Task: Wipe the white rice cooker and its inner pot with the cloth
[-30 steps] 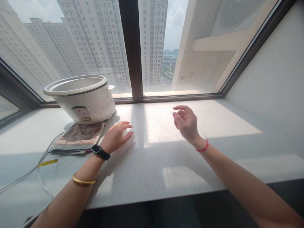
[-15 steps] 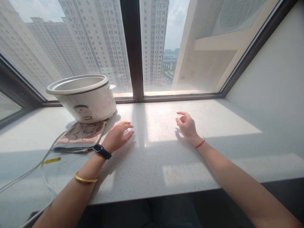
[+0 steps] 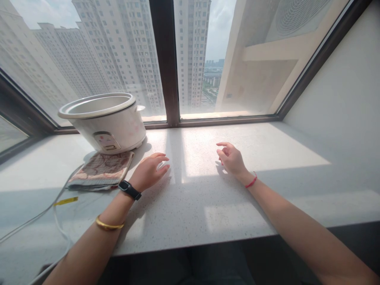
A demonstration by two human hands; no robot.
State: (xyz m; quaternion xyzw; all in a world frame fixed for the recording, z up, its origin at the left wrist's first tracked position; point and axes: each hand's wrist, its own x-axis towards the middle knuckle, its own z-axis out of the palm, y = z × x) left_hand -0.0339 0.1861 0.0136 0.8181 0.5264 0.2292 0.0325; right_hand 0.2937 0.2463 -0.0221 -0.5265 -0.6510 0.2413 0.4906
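Note:
My left hand (image 3: 151, 169) hangs over the pale speckled sill (image 3: 178, 221) with thumb and fingers apart and nothing between them. Just left of it lies a folded patterned towel (image 3: 102, 168). A white rice cooker (image 3: 118, 132) without a lid stands behind, at the towel's far edge. My right hand (image 3: 231, 158) is farther right over the sunlit part of the sill, its index finger stretched out, the other fingers curled, and it holds nothing. A wide gap lies between the hands.
A white cord (image 3: 57, 225) with a yellow tag (image 3: 67, 201) runs along the left side of the sill. Dark-framed windows (image 3: 169, 79) rise behind, with a white wall (image 3: 335, 91) at the right. The sill's front edge is close to my forearms.
Both hands have shifted slightly toward each other. The right index finger now stands farther from the thumb. The rice cooker and towel have stayed in place.

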